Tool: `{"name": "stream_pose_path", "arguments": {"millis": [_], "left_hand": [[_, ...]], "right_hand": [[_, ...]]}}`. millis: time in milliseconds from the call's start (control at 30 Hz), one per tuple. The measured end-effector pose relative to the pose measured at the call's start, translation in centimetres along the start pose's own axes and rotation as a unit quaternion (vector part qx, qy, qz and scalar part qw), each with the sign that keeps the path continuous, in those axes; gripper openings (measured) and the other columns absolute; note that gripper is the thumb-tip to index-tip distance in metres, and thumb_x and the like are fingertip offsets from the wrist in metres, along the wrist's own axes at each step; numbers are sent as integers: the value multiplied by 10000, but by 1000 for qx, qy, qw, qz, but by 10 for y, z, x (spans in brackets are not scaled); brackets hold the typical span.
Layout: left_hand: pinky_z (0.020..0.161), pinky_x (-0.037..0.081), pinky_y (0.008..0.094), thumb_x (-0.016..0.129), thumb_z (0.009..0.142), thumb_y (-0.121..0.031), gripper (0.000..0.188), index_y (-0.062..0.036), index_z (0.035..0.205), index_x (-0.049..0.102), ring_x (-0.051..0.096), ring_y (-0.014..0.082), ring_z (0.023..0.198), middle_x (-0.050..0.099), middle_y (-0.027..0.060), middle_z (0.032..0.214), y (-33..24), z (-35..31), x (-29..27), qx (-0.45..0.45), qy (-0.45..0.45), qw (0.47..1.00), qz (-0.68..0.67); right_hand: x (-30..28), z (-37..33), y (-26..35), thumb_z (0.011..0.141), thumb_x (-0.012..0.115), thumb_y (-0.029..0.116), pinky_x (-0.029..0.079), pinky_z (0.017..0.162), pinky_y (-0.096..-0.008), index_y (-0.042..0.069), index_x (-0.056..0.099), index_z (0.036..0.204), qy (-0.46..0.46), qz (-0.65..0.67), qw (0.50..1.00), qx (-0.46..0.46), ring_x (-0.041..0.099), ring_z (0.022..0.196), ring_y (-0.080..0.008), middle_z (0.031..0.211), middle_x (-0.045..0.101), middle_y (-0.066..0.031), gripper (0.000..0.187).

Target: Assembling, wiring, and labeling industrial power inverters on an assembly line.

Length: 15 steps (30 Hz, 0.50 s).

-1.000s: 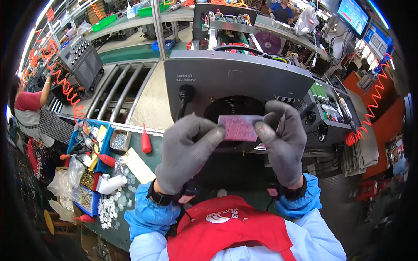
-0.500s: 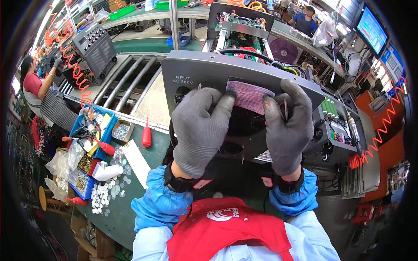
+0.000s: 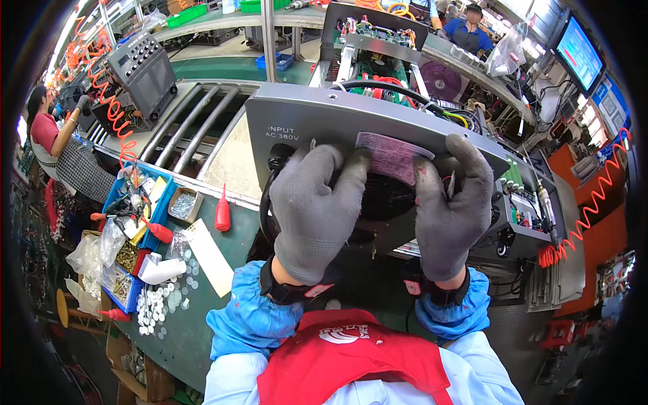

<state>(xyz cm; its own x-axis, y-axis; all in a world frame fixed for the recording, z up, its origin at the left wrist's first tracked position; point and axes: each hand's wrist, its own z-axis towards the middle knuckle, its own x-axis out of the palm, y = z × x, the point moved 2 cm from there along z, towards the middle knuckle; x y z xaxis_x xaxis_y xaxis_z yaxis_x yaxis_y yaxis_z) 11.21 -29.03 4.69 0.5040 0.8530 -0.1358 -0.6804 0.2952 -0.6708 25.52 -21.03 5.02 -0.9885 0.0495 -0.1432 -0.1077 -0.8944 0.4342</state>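
Observation:
A pinkish printed label [image 3: 389, 156] lies against the upright grey metal panel [image 3: 307, 111], above a dark round opening [image 3: 385, 198]. My left hand [image 3: 314, 212], in a grey glove, has its thumb beside the label's left edge. Its fingers are curled, and a thin pale tip sticks up past them. My right hand [image 3: 453, 209], gloved as well, presses its thumb on the label's lower right corner. A small shiny piece shows between its thumb and bent fingers; I cannot make out its kind. Behind the panel, circuit boards and wires [image 3: 381, 61] fill an open machine.
To the left, the green bench carries a red squeeze bottle [image 3: 223, 212], a pale strip [image 3: 208, 256], white washers [image 3: 154, 307] and a blue parts bin [image 3: 152, 202]. A roller conveyor [image 3: 192, 128] runs beyond. A coiled red hose [image 3: 594, 202] hangs at right. Other people work farther off.
The label now sits flatter against the panel. My left thumb has come away from its face to its left edge; my right thumb has moved slightly down and right.

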Motion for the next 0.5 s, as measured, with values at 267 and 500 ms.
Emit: {"name": "stream_pose_path", "arguments": {"millis": [267,500], "left_hand": [[534,427,424,749,794,-64,229,-22,672,559,555,347,576,555,170,657,-2,1,0,5,-9,1000,26],[583,427,343,768,802,-96,264,9,711,543,494,205,571,571,128,647,-1,-3,4,4,-35,999,40]], "right_hand": [[0,0,2,835,729,-48,545,703,-258,-16,554,1235,6,-23,1000,-6,674,790,-125,945,690,-112,437],[3,0,3,844,725,-36,531,687,-252,-12,561,1240,-11,-35,999,-26,653,768,-112,912,683,-97,429]]}}
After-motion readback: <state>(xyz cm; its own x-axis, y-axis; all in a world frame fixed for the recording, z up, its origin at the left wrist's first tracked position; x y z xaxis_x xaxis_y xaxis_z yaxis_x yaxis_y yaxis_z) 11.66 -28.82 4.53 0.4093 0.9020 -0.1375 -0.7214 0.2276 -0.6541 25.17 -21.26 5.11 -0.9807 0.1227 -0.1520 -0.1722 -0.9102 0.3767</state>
